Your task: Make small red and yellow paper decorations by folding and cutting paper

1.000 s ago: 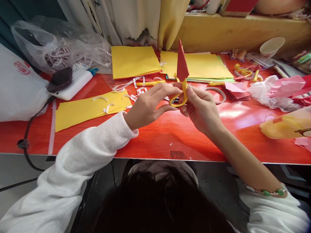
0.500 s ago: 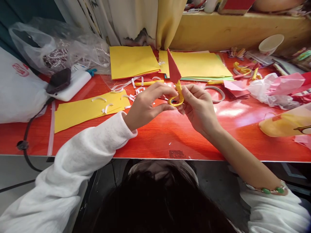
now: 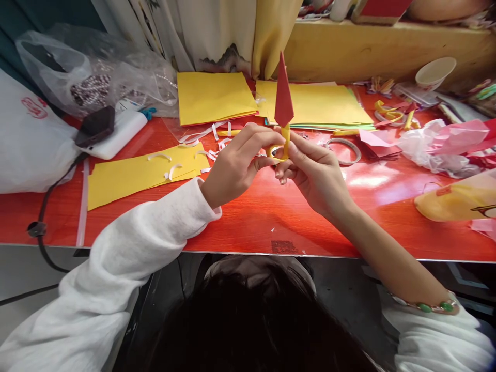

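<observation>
Over the red table, both hands hold one folded paper piece, a red pointed blade (image 3: 284,98) on a yellow paper strip (image 3: 285,138) bent into a loop at its base. My left hand (image 3: 245,163) pinches the left side of the loop between thumb and fingers. My right hand (image 3: 318,165) grips the yellow strip just beneath the blade, thumb in front. The blade points up, nearly upright. Fingers hide part of the loop.
Yellow paper stacks (image 3: 215,98) lie at the back, yellow strips (image 3: 143,173) with white scraps at left. A phone (image 3: 95,126) rests beside a plastic bag (image 3: 34,139). At right are a tape roll (image 3: 344,151), pink paper (image 3: 461,139) and a white bowl (image 3: 436,72).
The red blade has turned from leaning left to almost upright and rose slightly. My right-hand fingers have shifted along the yellow strip; my left hand still pinches the loop.
</observation>
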Motion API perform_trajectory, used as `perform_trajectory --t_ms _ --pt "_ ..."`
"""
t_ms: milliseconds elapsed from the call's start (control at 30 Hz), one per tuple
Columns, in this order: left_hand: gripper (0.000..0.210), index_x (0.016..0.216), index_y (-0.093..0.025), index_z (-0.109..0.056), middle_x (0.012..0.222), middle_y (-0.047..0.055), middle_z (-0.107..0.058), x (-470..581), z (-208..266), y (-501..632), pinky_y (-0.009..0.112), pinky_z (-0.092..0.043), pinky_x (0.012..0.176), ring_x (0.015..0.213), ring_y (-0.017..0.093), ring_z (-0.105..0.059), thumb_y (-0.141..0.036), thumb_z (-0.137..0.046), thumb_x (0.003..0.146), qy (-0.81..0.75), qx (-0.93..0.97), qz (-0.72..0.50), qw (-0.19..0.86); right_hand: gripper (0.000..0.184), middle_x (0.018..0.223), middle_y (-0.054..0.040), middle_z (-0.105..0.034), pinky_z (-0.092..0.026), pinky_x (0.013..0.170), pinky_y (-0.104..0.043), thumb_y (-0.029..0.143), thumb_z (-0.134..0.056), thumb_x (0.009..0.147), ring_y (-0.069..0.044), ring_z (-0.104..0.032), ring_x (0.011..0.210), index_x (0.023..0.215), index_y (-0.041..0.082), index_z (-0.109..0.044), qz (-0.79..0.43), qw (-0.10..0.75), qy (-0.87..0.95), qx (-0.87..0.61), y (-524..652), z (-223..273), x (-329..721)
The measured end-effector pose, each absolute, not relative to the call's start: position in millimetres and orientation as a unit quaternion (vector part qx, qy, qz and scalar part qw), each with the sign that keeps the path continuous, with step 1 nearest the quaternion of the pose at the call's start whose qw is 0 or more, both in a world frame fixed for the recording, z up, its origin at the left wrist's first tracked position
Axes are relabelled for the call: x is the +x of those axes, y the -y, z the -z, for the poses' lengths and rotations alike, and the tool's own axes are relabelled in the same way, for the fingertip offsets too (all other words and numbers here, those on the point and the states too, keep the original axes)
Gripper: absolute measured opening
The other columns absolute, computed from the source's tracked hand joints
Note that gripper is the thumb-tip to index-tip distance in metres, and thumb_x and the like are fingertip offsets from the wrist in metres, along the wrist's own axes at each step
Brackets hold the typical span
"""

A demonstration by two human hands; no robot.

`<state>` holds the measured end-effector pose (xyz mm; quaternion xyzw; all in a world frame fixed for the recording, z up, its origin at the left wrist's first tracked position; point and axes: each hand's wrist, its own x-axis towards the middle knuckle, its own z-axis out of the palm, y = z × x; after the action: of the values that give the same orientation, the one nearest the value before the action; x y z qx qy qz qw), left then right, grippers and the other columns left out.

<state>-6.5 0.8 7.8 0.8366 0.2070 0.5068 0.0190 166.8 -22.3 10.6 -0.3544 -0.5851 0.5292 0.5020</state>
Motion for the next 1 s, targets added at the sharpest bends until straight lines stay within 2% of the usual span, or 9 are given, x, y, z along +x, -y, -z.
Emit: perform_trajectory --t_ms 133,333,467,600,800,1000 --pt "0.021 0.109 -0.029 -0.055 0.103 0.003 -0.064 -5.8 -7.6 -2.4 0.035 -0.054 0.084 0.100 0.018 -0.061 -0.024 -0.052 0.089 -0.206 0.827 -0.522 0.047 0.034 0.088 -0.0005 -0.060 -0.049 0.057 -0.026 0.047 -0.059 0.084 -0.009 -0.058 0.064 0.114 0.032 -0.064 -0.539 0.500 0.582 -0.347 22.6 -12.9 167.2" --pt "0.027 0.112 -0.028 -0.055 0.107 0.003 -0.064 -7.1 -8.9 -5.8 0.028 -0.057 0.072 0.093 0.015 -0.062 -0.027 -0.060 0.085 -0.177 0.818 -0.539 0.094 0.037 0.088 0.0002 -0.062 -0.049 0.058 -0.024 0.047 -0.057 0.085 -0.009 -0.056 0.064 0.120 0.034 -0.060 -0.541 0.492 0.577 -0.364 21.0 -15.3 168.2" --pt "0.022 0.107 -0.031 -0.054 0.110 0.004 -0.062 -7.4 -11.7 -0.5 0.033 -0.056 0.080 0.102 0.018 -0.060 -0.038 -0.056 0.086 -0.262 0.810 -0.503 0.152 0.036 0.089 0.0005 -0.062 -0.048 0.058 -0.024 0.048 -0.054 0.087 -0.009 -0.057 0.064 0.120 0.034 -0.059 -0.529 0.486 0.595 -0.360 19.3 -13.7 169.7" --pt "0.023 0.104 -0.029 -0.052 0.112 0.004 -0.058 -6.1 -12.3 1.7 0.033 -0.055 0.081 0.102 0.018 -0.060 -0.040 -0.058 0.085 -0.238 0.798 -0.511 0.213 0.036 0.089 0.0006 -0.063 -0.047 0.057 -0.024 0.048 -0.053 0.088 -0.009 -0.056 0.063 0.120 0.034 -0.058 -0.527 0.481 0.604 -0.355 18.4 -12.9 170.7" --pt "0.044 0.108 -0.031 -0.036 0.097 -0.001 -0.057 -4.2 -11.3 -3.4 0.030 -0.056 0.073 0.094 0.014 -0.061 -0.042 -0.066 0.079 -0.184 0.771 -0.545 0.274 0.033 0.090 0.0006 -0.062 -0.046 0.056 -0.022 0.048 -0.053 0.088 -0.008 -0.056 0.063 0.116 0.033 -0.061 -0.541 0.483 0.600 -0.339 16.5 -10.1 171.0" --pt "0.022 0.096 -0.027 -0.054 0.096 0.001 -0.057 -8.0 -12.8 -6.2 0.031 -0.055 0.075 0.094 0.015 -0.058 -0.038 -0.065 0.080 -0.175 0.798 -0.522 0.244 0.037 0.088 0.0001 -0.062 -0.046 0.054 -0.022 0.051 -0.053 0.087 -0.009 -0.057 0.063 0.119 0.033 -0.060 -0.540 0.476 0.601 -0.348 17.6 -9.4 170.9"
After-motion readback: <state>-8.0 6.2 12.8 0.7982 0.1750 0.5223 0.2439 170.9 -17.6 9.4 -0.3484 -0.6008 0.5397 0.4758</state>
